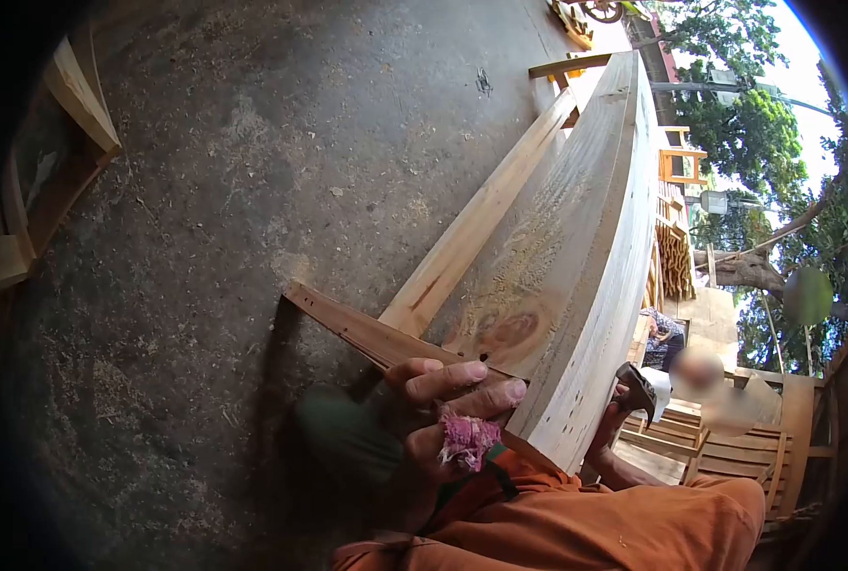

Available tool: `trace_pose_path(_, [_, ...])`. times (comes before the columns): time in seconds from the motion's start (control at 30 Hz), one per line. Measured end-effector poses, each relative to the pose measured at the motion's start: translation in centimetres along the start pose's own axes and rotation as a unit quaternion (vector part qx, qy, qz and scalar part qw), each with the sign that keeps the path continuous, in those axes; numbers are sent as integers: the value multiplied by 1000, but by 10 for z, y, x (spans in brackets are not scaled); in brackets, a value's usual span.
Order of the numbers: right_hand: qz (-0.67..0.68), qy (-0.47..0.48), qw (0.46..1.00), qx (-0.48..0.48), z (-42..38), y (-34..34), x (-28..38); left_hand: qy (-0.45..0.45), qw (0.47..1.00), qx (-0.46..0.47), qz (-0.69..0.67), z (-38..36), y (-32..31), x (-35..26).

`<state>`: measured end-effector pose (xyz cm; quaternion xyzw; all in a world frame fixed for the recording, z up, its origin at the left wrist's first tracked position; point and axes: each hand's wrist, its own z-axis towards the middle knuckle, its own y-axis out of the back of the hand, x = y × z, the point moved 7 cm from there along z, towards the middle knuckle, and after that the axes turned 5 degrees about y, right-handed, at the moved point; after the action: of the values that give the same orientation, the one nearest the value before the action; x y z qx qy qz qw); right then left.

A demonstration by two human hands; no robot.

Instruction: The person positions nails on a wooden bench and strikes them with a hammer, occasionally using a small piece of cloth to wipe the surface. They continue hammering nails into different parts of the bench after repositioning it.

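A long wooden plank piece, strewn with sawdust, runs from the lower middle up to the top right. My left hand, a pink cloth wrapped round one finger, lies at its near end, fingers curled over the joint with a short wooden crosspiece. A small dark spot, nail or hole, is beside a fingertip. Beyond the plank's right side, my right hand is closed round a hammer, partly hidden by the wood. A thinner rail runs alongside the plank.
The view is turned sideways. Another wooden frame stands at the left on the concrete floor. Slatted wooden furniture and stacked pieces are at the right. A person is partly visible there, near trees.
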<state>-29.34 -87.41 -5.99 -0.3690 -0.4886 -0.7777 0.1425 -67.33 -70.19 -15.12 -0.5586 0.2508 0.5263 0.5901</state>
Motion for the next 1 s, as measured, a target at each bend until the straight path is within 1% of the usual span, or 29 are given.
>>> trace_pose_path(0.07, [-14,9,1000,-4,-4,8,-4,4,997,70,44,1,-2,-2])
trace_pose_path(0.17, [-31,25,999,-8,-6,18,-15,-30,996,68,54,-1,-3,-2])
trace_pose_path(0.2, [-60,35,997,-15,-7,19,-14,-36,995,68,56,-1,-5,-2])
trace_pose_path(0.23, [-86,47,995,-21,-5,18,-16,-53,996,38,68,1,-6,-4])
trace_pose_path(0.27, [-78,52,995,-22,-5,17,-18,-70,994,8,82,2,-5,-7])
trace_pose_path(0.3, [-42,63,997,-25,-6,17,-20,-81,993,6,87,1,-8,-8])
trace_pose_path(0.33, [-2,73,997,-27,-5,13,-22,-69,996,-17,57,1,-8,-6])
trace_pose_path(0.4, [11,90,996,-21,0,15,-39,-47,997,-64,6,-2,-8,-3])
trace_pose_path(0.43, [50,86,993,-58,2,17,-48,-36,996,-86,-17,-4,-10,0])
trace_pose_path(0.47, [89,76,988,-99,2,20,-60,-46,990,-132,-31,-7,-11,1])
trace_pose_path(0.5, [117,80,984,-112,2,16,-71,-55,983,-171,-45,-11,-13,1])
trace_pose_path(0.53, [343,3,937,-59,3,-3,-73,-49,983,-169,-45,-12,-14,-1])
trace_pose_path(0.57, [229,54,971,-50,6,-6,-73,-43,985,-161,-47,-11,-11,-3])
trace_pose_path(0.6, [175,98,978,-61,10,-8,-97,-75,977,-201,5,-13,-6,-6])
trace_pose_path(0.63, [166,142,971,-92,11,-23,-38,-107,964,-237,55,-20,-3,-15])
trace_pose_path(0.67, [141,138,973,-120,13,-20,-63,-113,970,-206,64,-29,-8,-29])
trace_pose_path(0.7, [90,187,978,-31,14,-38,-80,-142,958,-228,100,-41,-8,-49])
trace_pose_path(0.73, [111,174,977,-53,15,-31,-31,-175,942,-253,131,-55,-16,-70])
trace_pose_path(0.8, [191,111,975,16,16,-34,-28,-187,957,-172,142,-88,-48,-109])
trace_pose_path(0.83, [188,175,966,-5,17,-35,-29,-171,973,-106,118,-102,-69,-121])
trace_pose_path(0.87, [181,247,952,-26,21,-37,-28,-181,970,-99,127,-118,-84,-131])
trace_pose_path(0.93, [247,234,940,22,24,-35,-30,-107,981,94,130,-140,-136,-129])
trace_pose_path(0.97, [238,285,929,9,22,-25,-25,-63,977,142,144,-151,-153,-123])
trace_pose_path(1.0, [249,286,925,6,18,-19,-26,-20,970,186,158,-158,-169,-115])
